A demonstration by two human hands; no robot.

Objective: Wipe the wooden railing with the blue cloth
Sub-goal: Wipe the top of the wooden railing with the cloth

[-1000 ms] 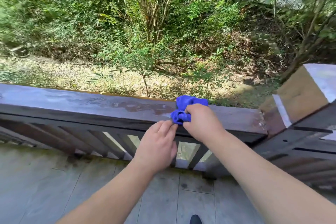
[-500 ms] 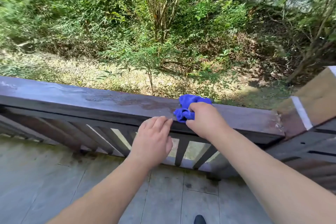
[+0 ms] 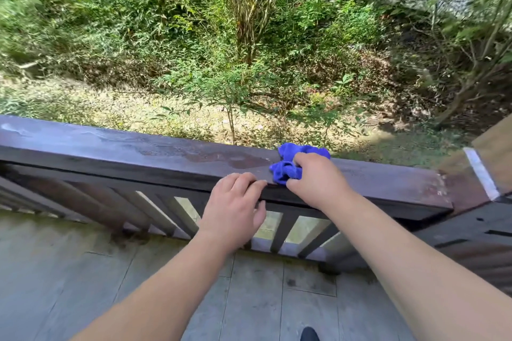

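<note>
A dark brown wooden railing [image 3: 144, 155] runs across the view from left to right, its top worn and patchy with a damp-looking mark near the middle. A bunched blue cloth [image 3: 288, 166] lies on the rail top right of centre. My right hand [image 3: 315, 180] presses down on the cloth and grips it, covering its right part. Just left of the cloth, my left hand [image 3: 235, 207] rests its fingertips on the rail's near edge, fingers together, holding nothing.
Slanted balusters [image 3: 155, 213] stand under the rail. A thick wooden post [image 3: 490, 163] closes the rail at the right. Grey deck boards [image 3: 83, 279] lie below; a dark shoe tip [image 3: 309, 334] shows at the bottom. Bushes and a slope lie beyond.
Both hands and the cloth have shifted slightly right along the rail. The left hand has risen, so its fingertips now rest on the rail's edge.
</note>
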